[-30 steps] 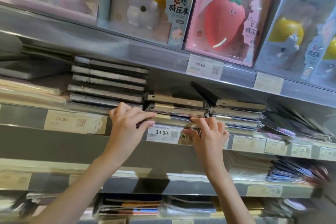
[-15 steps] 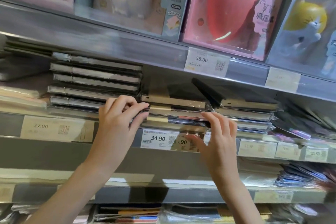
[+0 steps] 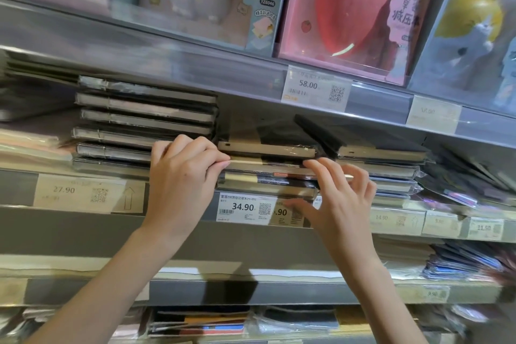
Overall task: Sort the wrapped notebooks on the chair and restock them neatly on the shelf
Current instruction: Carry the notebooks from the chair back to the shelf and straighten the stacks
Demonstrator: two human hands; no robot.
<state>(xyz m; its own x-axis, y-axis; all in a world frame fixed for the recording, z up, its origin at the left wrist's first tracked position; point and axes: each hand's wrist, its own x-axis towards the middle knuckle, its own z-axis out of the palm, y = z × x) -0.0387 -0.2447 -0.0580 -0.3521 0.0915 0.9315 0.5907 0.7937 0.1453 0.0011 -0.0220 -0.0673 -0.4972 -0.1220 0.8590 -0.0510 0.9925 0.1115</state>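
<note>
Shelf [image 3: 178, 220]: middle tier carries flat stacks of wrapped notebooks. Centre stack [image 3: 268, 173] sits above the 34.90 price tag [image 3: 242, 207], taller stack [image 3: 145, 123] just left. Left hand [image 3: 181, 176]: fingers curled against the centre stack's left end. Right hand [image 3: 337, 198]: fingers spread and relaxed, fingertips touching its right front edge.

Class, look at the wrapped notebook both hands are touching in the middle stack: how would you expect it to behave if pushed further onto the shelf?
The wrapped notebook looks flat and straight-edged, so it is probably stiff. Its glossy film suggests it may slide easily over its neighbours. Lying flat in the stack, it seems unlikely to tip.
</note>
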